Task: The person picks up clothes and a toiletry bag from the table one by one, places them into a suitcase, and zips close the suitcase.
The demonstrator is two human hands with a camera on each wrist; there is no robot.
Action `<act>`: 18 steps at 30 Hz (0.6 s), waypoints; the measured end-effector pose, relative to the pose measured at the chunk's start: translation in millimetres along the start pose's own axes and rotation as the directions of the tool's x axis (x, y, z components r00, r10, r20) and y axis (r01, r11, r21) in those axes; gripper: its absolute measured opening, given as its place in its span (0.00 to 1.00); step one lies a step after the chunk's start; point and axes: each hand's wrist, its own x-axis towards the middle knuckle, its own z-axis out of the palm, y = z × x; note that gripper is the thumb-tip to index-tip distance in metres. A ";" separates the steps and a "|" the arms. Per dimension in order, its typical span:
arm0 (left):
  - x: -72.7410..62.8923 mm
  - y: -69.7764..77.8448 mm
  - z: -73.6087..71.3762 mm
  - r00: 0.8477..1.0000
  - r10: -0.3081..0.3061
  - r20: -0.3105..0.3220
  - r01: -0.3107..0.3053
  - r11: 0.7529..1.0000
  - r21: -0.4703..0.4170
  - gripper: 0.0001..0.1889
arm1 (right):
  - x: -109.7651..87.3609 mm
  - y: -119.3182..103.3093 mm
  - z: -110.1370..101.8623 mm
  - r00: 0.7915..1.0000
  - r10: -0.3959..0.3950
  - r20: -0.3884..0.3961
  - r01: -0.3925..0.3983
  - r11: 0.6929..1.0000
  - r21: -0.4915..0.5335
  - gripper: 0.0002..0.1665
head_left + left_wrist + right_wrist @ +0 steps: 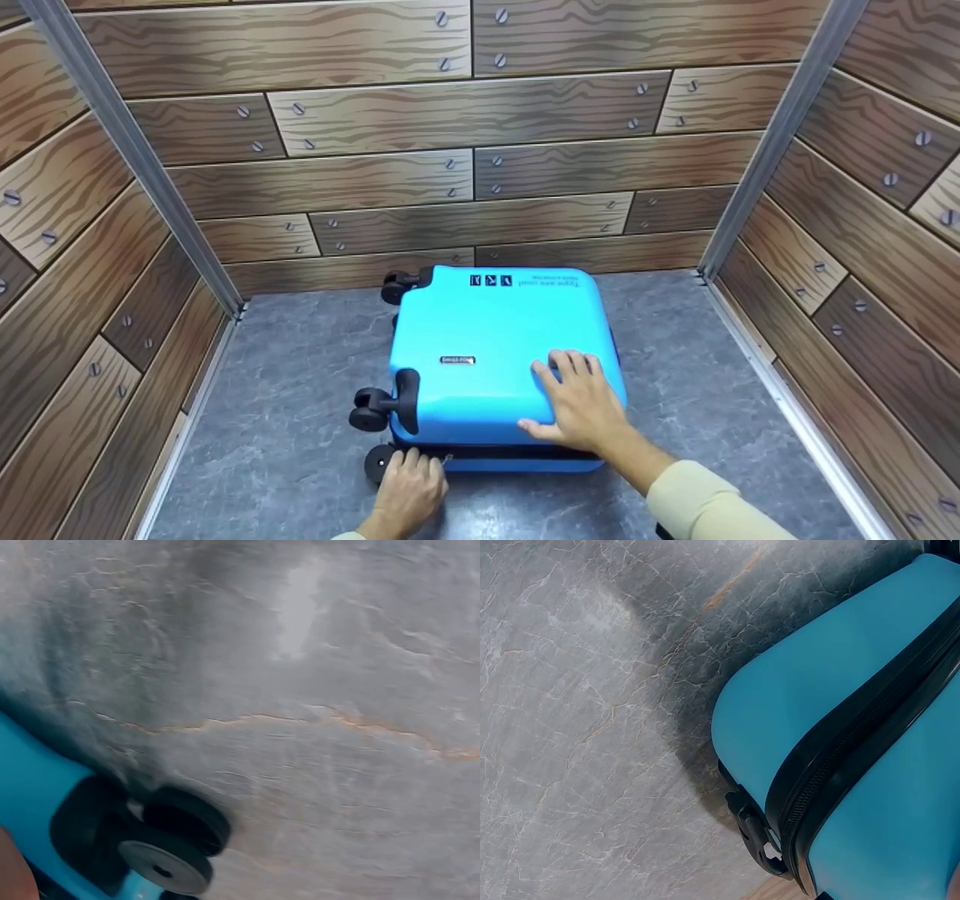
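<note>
A bright blue hard-shell suitcase (495,322) lies flat on the floor, its black wheels (369,409) pointing left. My right hand (585,405) rests on the near right part of its upper shell, fingers spread, thumb over the near edge. At the near left corner, my left hand (411,484) curls its fingers at the black zipper seam, beside a lower wheel (379,463). A small metal zipper pull (448,457) shows at its index finger; the fingertips are hidden. In the right wrist view, the zipper (817,780) runs between the two blue shells, near a black handle (754,836).
Grey marbled floor (292,405) surrounds the suitcase. Wood-plank-patterned walls (375,120) stand behind it and on both sides, with metal strips (780,142) at the corners. The suitcase's far side lies close to the back wall.
</note>
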 end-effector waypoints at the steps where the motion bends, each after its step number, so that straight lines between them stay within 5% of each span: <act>1: -1.5 -2.2 -0.2 1.000 0.002 -0.003 -0.002 1.000 0.001 0.10 | -0.1 0.0 0.2 1.000 -0.001 0.000 0.001 1.000 -0.001 0.51; 18: -17.9 -29.0 -2.3 1.000 -0.004 -0.002 0.004 1.000 -0.019 0.10 | 0.5 -1.9 -1.9 1.000 0.009 0.016 -0.009 1.000 0.010 0.51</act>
